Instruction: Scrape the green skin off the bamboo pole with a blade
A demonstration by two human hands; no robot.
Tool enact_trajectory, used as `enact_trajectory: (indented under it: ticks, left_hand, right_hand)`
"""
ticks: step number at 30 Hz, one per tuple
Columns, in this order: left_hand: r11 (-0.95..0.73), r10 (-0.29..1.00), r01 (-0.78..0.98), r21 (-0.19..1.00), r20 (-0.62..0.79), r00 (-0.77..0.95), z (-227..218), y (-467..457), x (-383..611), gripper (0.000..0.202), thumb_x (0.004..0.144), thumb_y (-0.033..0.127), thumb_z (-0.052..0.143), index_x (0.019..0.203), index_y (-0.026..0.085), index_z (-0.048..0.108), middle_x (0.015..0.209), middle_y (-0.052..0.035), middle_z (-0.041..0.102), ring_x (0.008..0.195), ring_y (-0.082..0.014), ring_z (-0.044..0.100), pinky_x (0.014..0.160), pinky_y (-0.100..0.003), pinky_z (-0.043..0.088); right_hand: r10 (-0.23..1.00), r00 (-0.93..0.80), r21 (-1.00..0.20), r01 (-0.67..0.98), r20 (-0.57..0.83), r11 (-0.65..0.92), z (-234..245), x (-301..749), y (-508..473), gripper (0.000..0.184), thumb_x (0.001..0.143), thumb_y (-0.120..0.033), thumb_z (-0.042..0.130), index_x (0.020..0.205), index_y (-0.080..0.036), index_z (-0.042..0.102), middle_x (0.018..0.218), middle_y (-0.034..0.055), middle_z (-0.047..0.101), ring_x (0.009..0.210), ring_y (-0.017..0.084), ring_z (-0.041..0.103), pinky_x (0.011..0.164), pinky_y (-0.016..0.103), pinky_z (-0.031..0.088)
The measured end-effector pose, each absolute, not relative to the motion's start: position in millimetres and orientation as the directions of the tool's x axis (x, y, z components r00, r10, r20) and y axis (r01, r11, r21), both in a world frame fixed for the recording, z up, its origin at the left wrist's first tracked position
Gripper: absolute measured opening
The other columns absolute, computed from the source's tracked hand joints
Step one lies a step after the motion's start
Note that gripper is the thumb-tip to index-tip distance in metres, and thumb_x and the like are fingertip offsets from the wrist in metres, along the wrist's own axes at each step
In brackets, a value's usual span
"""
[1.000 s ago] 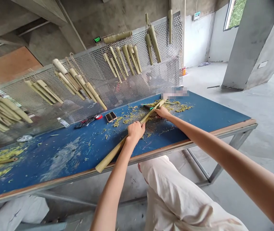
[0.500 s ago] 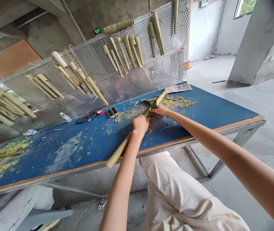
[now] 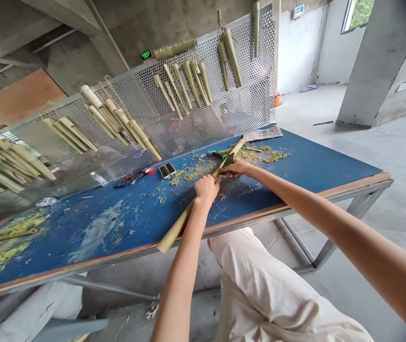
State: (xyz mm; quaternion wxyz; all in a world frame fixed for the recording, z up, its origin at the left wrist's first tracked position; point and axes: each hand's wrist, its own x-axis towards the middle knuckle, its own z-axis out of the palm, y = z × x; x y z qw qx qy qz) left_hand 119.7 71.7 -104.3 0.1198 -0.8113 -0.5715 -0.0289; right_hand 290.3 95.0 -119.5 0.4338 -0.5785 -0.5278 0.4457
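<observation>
Two bare hands, seen from my head-worn view, were at the front of a blue-topped workbench surface point(image 3: 306, 164). Left hand point(image 3: 206, 188): its grip was closed around a long bamboo tube point(image 3: 188, 211), which slanted across the surface with its lower end just past the front edge. Right hand point(image 3: 236, 167): its fingers point(image 3: 232, 167) were curled at the far part of the tube, beside a dark blade point(image 3: 228, 160); I could not tell whether that grip was closed on the tube or on the blade. A green-tipped tool point(image 3: 216, 154) lay just beyond.

Yellow-green bamboo shavings point(image 3: 198, 170) were scattered around both hands. Farther left on the surface I saw a smartphone point(image 3: 167, 170), a red tape roll point(image 3: 149, 170) and a plastic bottle point(image 3: 98, 179). A sheet of newspaper point(image 3: 263, 133) lay at the back edge. Behind, bamboo pieces point(image 3: 190, 83) hung on a perforated metal screen point(image 3: 246, 99).
</observation>
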Motion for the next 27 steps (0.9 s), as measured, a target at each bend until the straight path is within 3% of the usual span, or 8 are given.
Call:
enact_trajectory:
  ticks: [3,5,8,13,18,23,27]
  left_hand:
    - [-0.285,0.935,0.948,-0.140,0.178,0.307,-103,72,119,0.051,0.101,0.052,0.046,0.109,0.008,0.071,0.110,-0.0234,0.073,0.103,-0.0327,0.072,0.083,-0.036,0.053]
    - [-0.285,0.935,0.949,-0.137,0.179,0.307,-103,72,119,0.052,0.101,0.051,0.045,0.110,0.007,0.071,0.109,-0.0240,0.073,0.103,-0.0331,0.072,0.083,-0.037,0.053]
    - [-0.305,0.929,0.943,-0.132,0.177,0.325,-106,74,119,0.053,0.102,0.049,0.045,0.113,0.003,0.069,0.109,-0.0260,0.073,0.103,-0.0340,0.072,0.083,-0.038,0.052]
    - [-0.318,0.930,0.941,-0.116,0.155,0.333,-106,76,118,0.053,0.102,0.050,0.045,0.112,0.003,0.069,0.111,-0.0270,0.072,0.103,-0.0345,0.071,0.083,-0.037,0.051]
    - [-0.319,0.931,0.941,-0.116,0.150,0.334,-105,76,118,0.055,0.103,0.050,0.042,0.115,0.003,0.067,0.113,-0.0278,0.071,0.106,-0.0336,0.071,0.082,-0.036,0.050]
    - [-0.327,0.927,0.937,-0.127,0.149,0.344,-106,76,118,0.055,0.103,0.050,0.041,0.117,0.003,0.067,0.112,-0.0270,0.072,0.106,-0.0334,0.071,0.081,-0.035,0.050]
    - [-0.339,0.921,0.932,-0.127,0.155,0.356,-106,76,118,0.056,0.103,0.050,0.041,0.115,0.002,0.067,0.112,-0.0275,0.072,0.105,-0.0336,0.071,0.080,-0.035,0.050]
  right_hand:
    - [0.989,0.138,-0.965,0.262,0.055,0.017,-121,289,92,0.025,0.090,-0.015,0.066,0.065,-0.015,0.061,0.057,0.0021,0.061,0.048,0.009,0.054,0.046,0.019,0.044]
    - [0.993,0.088,-0.951,0.304,0.083,0.052,-122,288,90,0.027,0.091,-0.019,0.067,0.065,-0.015,0.061,0.058,0.0033,0.063,0.049,0.011,0.056,0.046,0.020,0.044]
    - [0.999,0.002,-0.943,0.328,0.054,0.050,-123,284,90,0.027,0.092,-0.019,0.064,0.065,-0.016,0.060,0.056,0.0044,0.062,0.049,0.014,0.056,0.046,0.023,0.044]
    - [0.995,0.074,-0.944,0.327,0.072,0.044,-120,276,89,0.031,0.090,-0.011,0.058,0.059,-0.017,0.056,0.055,0.0044,0.060,0.052,0.013,0.055,0.051,0.024,0.044]
    - [0.999,-0.025,-0.959,0.281,0.025,0.031,-120,274,84,0.029,0.088,-0.014,0.059,0.059,-0.017,0.059,0.057,0.0048,0.060,0.054,0.013,0.050,0.051,0.025,0.038]
    - [1.000,0.007,-0.965,0.260,0.028,0.025,-120,276,84,0.035,0.087,-0.015,0.059,0.054,-0.018,0.051,0.052,0.0026,0.053,0.051,0.011,0.041,0.049,0.024,0.033]
    - [1.000,-0.024,-0.965,0.260,-0.017,-0.011,-118,275,84,0.033,0.088,-0.014,0.057,0.055,-0.018,0.054,0.052,0.0021,0.052,0.051,0.011,0.041,0.048,0.024,0.030]
